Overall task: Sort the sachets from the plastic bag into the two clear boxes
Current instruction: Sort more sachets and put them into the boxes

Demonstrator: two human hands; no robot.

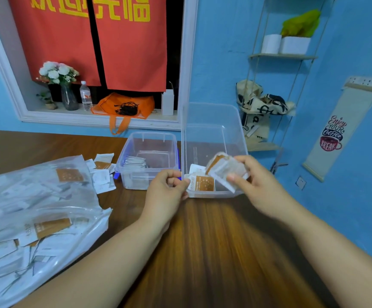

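A large plastic bag (31, 218) full of white and brown sachets lies on the left of the wooden table. Two clear boxes stand behind my hands: the left clear box (125, 161) holds a row of white sachets, and the right clear box (240, 138) holds a few sachets at its front. My right hand (256, 181) grips a small stack of sachets (225, 167), blurred, above the right box's front edge. My left hand (167, 192) is curled at that box's front left corner and seems to pinch the white edge of a brown-panelled sachet (203, 183).
Several loose sachets (101, 172) lie on the table between the bag and the left box. A window ledge behind carries a flower vase (68, 96), a water bottle (85, 96) and an orange bag (125, 107). A blue wall with rope shelves stands to the right.
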